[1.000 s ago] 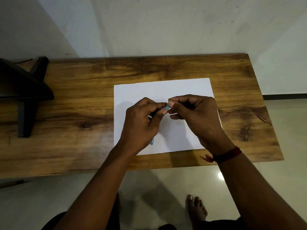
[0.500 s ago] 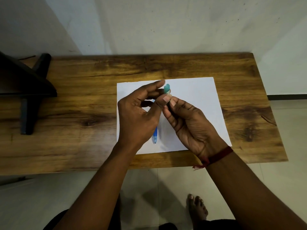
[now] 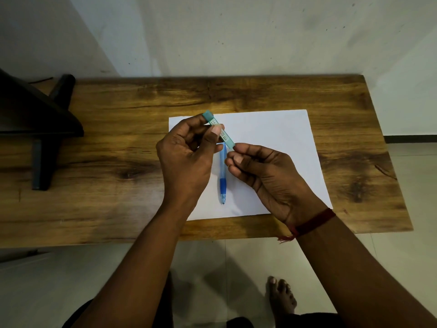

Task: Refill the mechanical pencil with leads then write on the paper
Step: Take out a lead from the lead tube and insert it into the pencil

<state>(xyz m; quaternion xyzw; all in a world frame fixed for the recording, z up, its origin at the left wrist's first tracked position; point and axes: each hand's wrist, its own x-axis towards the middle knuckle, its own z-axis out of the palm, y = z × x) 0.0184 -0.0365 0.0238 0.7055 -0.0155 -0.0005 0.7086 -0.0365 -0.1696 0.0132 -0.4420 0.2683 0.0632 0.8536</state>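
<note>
Bare foot (image 3: 281,295) on floor tiles, near side. Red thread band (image 3: 314,222) on R wrist. R hand (image 3: 267,176) curled, thumb + fingertips pinched narrow at lower end of lead case (image 3: 221,130); can't tell what they grip. L hand (image 3: 186,159) holds case betw thumb & fingers. Case long axis diagonal, teal cap toward table's far-left; label print too small to read. Mechanical pencil (image 3: 223,172) flat on paper (image 3: 279,143), axis near-far, tip toward near edge. Table (image 3: 106,143) wood, dark stand (image 3: 35,119) at left end.

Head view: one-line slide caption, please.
Left hand holds a teal lead case, right hand at its lower end; blue mechanical pencil lies on paper.
</note>
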